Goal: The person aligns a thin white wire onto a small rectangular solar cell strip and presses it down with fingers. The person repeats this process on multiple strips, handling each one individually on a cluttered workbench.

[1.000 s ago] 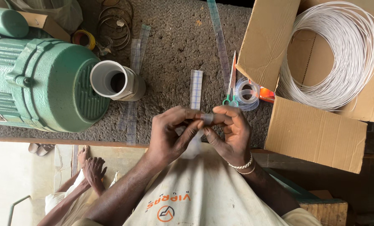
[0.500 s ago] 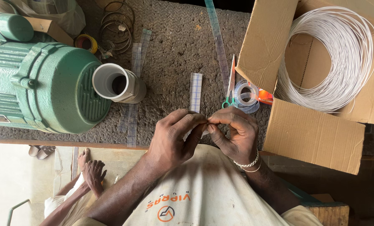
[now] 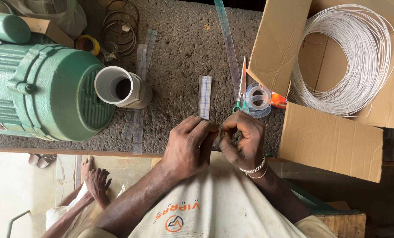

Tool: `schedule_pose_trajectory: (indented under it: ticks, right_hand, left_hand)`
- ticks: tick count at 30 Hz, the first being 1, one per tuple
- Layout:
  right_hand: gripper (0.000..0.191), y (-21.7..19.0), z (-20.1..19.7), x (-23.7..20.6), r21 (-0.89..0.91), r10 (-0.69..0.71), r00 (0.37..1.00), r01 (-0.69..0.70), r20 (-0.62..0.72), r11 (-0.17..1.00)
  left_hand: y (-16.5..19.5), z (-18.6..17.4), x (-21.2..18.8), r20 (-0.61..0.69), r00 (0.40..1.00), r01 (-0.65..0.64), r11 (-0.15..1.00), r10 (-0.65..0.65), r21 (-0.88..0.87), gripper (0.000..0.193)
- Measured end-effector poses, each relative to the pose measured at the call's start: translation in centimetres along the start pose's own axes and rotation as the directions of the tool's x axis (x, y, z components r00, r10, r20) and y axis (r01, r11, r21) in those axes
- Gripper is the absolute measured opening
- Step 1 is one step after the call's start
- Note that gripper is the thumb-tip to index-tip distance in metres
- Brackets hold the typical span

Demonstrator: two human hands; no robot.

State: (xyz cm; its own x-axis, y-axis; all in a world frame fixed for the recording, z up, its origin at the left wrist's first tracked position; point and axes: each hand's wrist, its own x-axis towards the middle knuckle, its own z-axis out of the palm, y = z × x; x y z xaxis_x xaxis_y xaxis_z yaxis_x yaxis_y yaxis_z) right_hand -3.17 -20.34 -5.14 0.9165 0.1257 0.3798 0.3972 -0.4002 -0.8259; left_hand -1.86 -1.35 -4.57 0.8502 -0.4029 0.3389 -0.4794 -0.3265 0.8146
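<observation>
Above a rough grey workbench [image 3: 183,53], seen from a head camera looking down, two bare hands meet at the bench's near edge. Both hands work on a narrow strip of gridded paper [image 3: 204,96] that lies flat on the bench and runs away from the fingers. The left hand [image 3: 190,147] has its fingers curled together, the tips pinched at the strip's near end. The right hand [image 3: 243,143], wearing a thin silver bracelet [image 3: 254,169], also has its fingertips pressed together, touching the left hand's tips; whatever small piece sits between them is hidden.

Just beyond the right hand lie green-handled scissors [image 3: 241,90] and, beside them, a clear roll of tape [image 3: 258,99]. To the right stands an open cardboard box [image 3: 333,141] holding a large coil of white wire [image 3: 351,57]. To the left sits a big green motor [image 3: 38,88], with a white pipe fitting [image 3: 117,87] at its end. Longer clear strips [image 3: 139,92] lie on the bench near the fitting, and rings of wire [image 3: 120,20] rest at the far edge. Below the bench, another person's hand [image 3: 98,183] rests near a bare foot.
</observation>
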Motion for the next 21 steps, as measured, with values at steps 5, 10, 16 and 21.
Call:
schedule_pose_trajectory:
  ticks: [5, 10, 16, 21]
  right_hand:
    - [0.011, 3.9, 0.6, 0.6, -0.053, 0.203, 0.979, -0.203, -0.018, 0.978]
    - [0.038, 7.3, 4.1, 1.9, -0.440, -0.012, 0.987, 0.083, 0.161, 0.894]
    - [0.022, 7.4, 4.2, -0.2, -0.456, -0.046, 0.993, 0.089, 0.106, 0.886]
    - [0.041, 4.3, 2.9, -2.5, 0.316, 0.266, 0.964, -0.251, -0.006, 0.915]
  left_hand:
    - [-1.0, -0.6, -0.9, -0.064, 0.988, 0.139, 0.990, -0.140, -0.023, 0.008]
    - [-2.5, -2.1, -1.8, 0.107, 0.980, 0.194, 0.922, -0.168, -0.334, 0.003]
    - [-3.2, -2.3, -2.9, 0.443, 0.854, 0.521, 0.449, -0.274, -0.727, 0.010]
    - [-2.3, -1.9, -2.1, 0.423, 0.743, 0.655, 0.693, -0.518, -0.302, 0.011]
